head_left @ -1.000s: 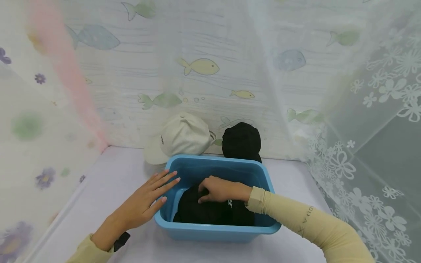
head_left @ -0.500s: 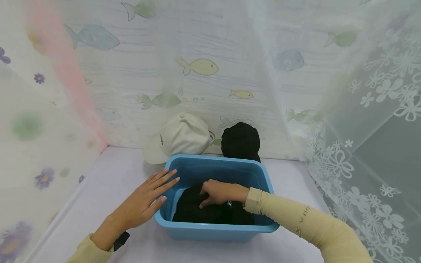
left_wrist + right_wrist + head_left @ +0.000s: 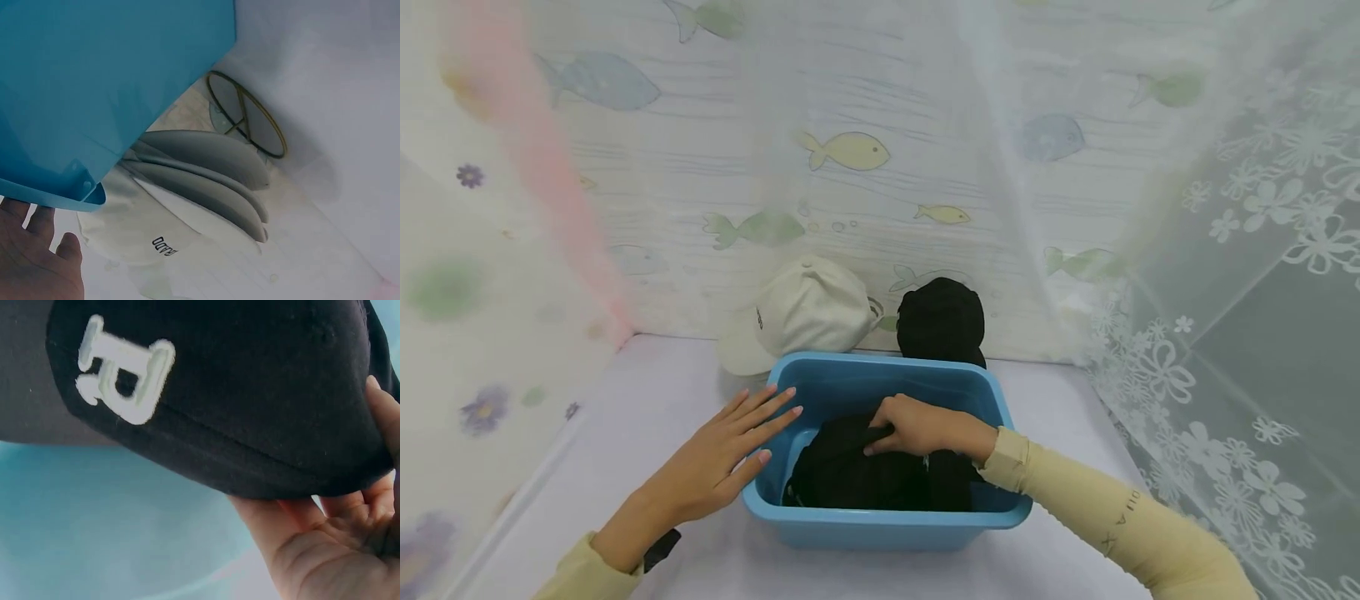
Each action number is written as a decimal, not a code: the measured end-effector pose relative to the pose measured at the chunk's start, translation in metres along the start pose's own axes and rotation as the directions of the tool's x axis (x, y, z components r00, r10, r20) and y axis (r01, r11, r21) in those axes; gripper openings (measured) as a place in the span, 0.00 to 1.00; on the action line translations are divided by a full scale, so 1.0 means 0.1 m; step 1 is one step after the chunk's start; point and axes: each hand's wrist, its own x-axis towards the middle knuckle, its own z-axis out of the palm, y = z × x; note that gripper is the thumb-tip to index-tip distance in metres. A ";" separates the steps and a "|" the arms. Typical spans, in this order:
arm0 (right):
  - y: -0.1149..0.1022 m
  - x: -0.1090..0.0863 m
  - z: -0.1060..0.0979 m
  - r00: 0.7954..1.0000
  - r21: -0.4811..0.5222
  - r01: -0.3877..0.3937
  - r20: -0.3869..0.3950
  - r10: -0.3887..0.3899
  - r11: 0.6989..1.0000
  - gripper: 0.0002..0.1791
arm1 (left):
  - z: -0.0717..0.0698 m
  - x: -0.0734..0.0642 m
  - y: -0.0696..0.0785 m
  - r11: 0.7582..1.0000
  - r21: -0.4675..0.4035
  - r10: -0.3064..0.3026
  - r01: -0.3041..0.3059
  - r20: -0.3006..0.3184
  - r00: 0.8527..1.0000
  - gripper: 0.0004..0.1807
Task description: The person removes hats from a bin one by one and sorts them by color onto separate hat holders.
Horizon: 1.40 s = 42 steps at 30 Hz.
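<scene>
Right hand (image 3: pixel 925 425): It is inside the tub, with fingers and thumb bent together, and it grips the cap by the cloth of its upper part. The right wrist view shows the thumb on one side and the other fingers under the edge.
Cap (image 3: pixel 850 471): It is black and is in the tub, partly under the right hand. It carries a white letter (image 3: pixel 125 353). Whether it touches the bottom, I cannot tell.
Dark part (image 3: pixel 951 483): It lies at the right end of the cap; I cannot tell if it is the brim or a second piece.
Left hand (image 3: pixel 722 458): Its fingers are spread and nearly straight, and they touch the tub at its left rim, without a grasp around anything.
Tub (image 3: pixel 880 533): Blue, upright, standing on the white cloth (image 3: pixel 1060 417).
White caps (image 3: pixel 820 308): They stand behind the tub, to the left; the left wrist view shows several brims, one above another.
Other black cap (image 3: pixel 942 321): Behind the tub, just beside the white caps.
Curtain (image 3: pixel 925 83): At the back, with printed fish.
</scene>
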 end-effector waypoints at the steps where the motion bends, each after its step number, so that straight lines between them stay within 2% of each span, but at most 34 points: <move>1: 0.00 -0.02 -0.02 1.000 -0.001 0.006 -0.010 -0.006 1.000 0.08 | -0.01 0.00 -0.01 1.000 0.004 0.003 -0.003 -0.002 1.000 0.32; 10: -0.07 -0.16 -0.23 0.995 0.018 -0.022 -0.097 0.023 1.000 0.14 | 0.01 0.00 -0.03 1.000 0.005 0.009 -0.009 -0.008 1.000 0.32; 13: -0.09 -0.21 -0.28 0.994 0.048 -0.005 -0.107 0.010 0.999 0.09 | 0.02 0.00 -0.02 1.000 -0.004 0.015 -0.015 -0.015 1.000 0.32; 18: -0.10 -0.34 -0.37 0.993 0.074 0.041 -0.117 -0.032 0.996 0.19 | 0.04 -0.02 -0.02 1.000 -0.005 0.029 -0.029 -0.023 0.999 0.32; 22: -0.11 -0.43 -0.48 0.988 0.086 0.082 -0.134 -0.070 0.993 0.21 | 0.04 -0.03 -0.02 0.999 -0.012 0.030 -0.030 -0.022 0.999 0.32; 31: -0.23 -0.57 -0.78 0.970 0.092 0.136 -0.216 -0.114 0.986 0.15 | 0.05 -0.01 -0.04 1.000 -0.004 0.025 -0.026 -0.032 0.999 0.32; 38: -0.34 -0.74 -0.98 0.958 0.129 0.101 -0.280 -0.062 0.986 0.19 | 0.04 0.02 -0.03 1.000 -0.019 0.013 -0.014 -0.028 1.000 0.32; 42: -0.38 -0.86 -1.08 0.951 0.101 0.082 -0.304 -0.048 0.991 0.18 | 0.05 0.01 -0.02 0.999 -0.033 0.004 -0.004 -0.016 1.000 0.32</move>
